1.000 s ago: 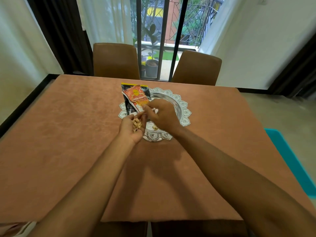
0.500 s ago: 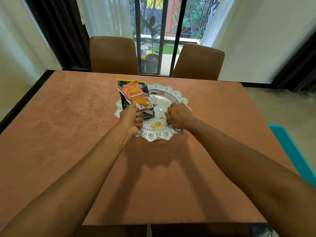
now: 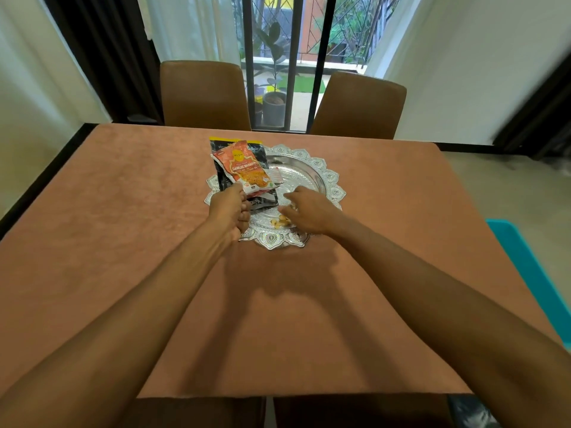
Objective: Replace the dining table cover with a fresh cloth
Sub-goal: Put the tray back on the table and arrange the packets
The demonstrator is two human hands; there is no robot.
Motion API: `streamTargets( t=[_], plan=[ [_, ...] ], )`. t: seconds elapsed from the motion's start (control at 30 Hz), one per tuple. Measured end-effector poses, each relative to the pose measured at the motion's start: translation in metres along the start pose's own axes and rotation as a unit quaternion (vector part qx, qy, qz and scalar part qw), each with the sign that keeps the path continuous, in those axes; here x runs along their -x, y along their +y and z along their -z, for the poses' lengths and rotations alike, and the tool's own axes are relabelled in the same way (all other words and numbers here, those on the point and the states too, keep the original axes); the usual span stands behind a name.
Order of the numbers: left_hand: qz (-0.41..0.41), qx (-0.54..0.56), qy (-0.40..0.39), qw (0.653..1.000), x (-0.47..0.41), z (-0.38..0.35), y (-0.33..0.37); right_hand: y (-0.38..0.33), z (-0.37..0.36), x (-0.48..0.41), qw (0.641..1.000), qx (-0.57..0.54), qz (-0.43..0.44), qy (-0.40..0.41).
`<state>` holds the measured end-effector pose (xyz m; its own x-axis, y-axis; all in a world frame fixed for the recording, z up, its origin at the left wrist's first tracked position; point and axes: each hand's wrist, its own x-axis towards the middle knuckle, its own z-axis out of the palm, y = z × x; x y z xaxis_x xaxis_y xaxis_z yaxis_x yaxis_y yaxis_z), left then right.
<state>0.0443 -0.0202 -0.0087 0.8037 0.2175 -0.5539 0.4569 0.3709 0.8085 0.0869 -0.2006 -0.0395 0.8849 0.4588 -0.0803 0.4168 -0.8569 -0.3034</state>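
Cover (image 3: pixel 154 242) flat, long axis L-R, tray (image 3: pixel 327 174) centred

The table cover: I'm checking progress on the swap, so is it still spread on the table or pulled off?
Spread. The brown table cover lies flat across the whole top, with the silver tray on it.

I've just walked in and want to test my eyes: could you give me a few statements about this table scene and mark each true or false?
1. A silver tray sits on the brown table cover. True.
2. The left hand is closed at the tray's rim beside the snack packets. True.
3. The right hand is lifting the table cover's edge. False: it reaches into the tray near some small nuts.
4. The snack packets lie on the floor. False: they rest on the tray.
5. Two brown chairs stand at the far side. True.
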Motion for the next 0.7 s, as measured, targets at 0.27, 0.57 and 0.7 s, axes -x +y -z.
streamTargets(
  t=[0.27, 0.57, 0.7],
  plan=[
    [0.003, 0.015, -0.005, 1.0, 0.005, 0.007, 0.0, -0.014, -0.027, 0.021, 0.989, 0.004, 0.143, 0.039],
    [0.02, 0.026, -0.023, 0.999, 0.005, 0.012, -0.002, -0.022, -0.029, 0.016, 0.989, -0.082, 0.091, 0.088],
    [0.028, 0.029, -0.028, 0.999, 0.005, 0.012, -0.003, -0.031, -0.024, -0.002, 0.996, -0.063, 0.058, 0.027]
  ],
)
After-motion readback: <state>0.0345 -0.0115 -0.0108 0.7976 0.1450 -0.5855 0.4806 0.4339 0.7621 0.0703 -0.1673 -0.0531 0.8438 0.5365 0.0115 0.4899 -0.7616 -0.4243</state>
